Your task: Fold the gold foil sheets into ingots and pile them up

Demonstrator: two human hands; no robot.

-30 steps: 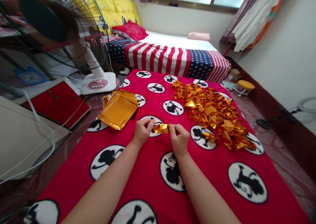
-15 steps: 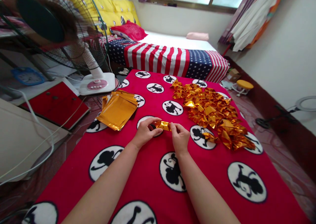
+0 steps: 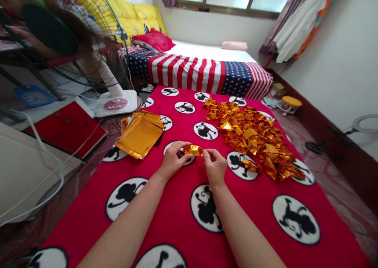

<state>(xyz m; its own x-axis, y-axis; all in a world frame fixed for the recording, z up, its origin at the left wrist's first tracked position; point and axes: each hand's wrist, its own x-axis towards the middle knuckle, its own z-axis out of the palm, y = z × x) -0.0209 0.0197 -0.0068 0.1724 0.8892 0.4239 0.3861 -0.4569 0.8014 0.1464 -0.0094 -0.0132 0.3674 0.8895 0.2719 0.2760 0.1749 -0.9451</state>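
Observation:
Between my two hands is a folded gold foil paper ingot (image 3: 194, 150), held over the red cloth with monkey prints (image 3: 165, 216). My left hand (image 3: 175, 157) pinches its left end between thumb and fingers. At the other end, my right hand (image 3: 215, 164) grips the tip with its fingertips. To the left lies a stack of flat gold foil sheets (image 3: 140, 136), slightly fanned. A large heap of folded gold ingots (image 3: 251, 132) spreads over the right side of the cloth, and one loose ingot (image 3: 251, 165) lies at its near edge, closest to my right hand.
An electric fan (image 3: 115, 102) stands at the left beyond the foil sheets, its blades blurred. A red panel (image 3: 65, 126) and a white cable (image 3: 56, 161) are beside it. Behind the table is a bed (image 3: 195, 69); a yellow stool (image 3: 291, 101) stands on the right.
Both hands stay on the foil ingot, which appears slightly longer and more open between them. The whole view has shifted slightly; the stack and heap look the same.

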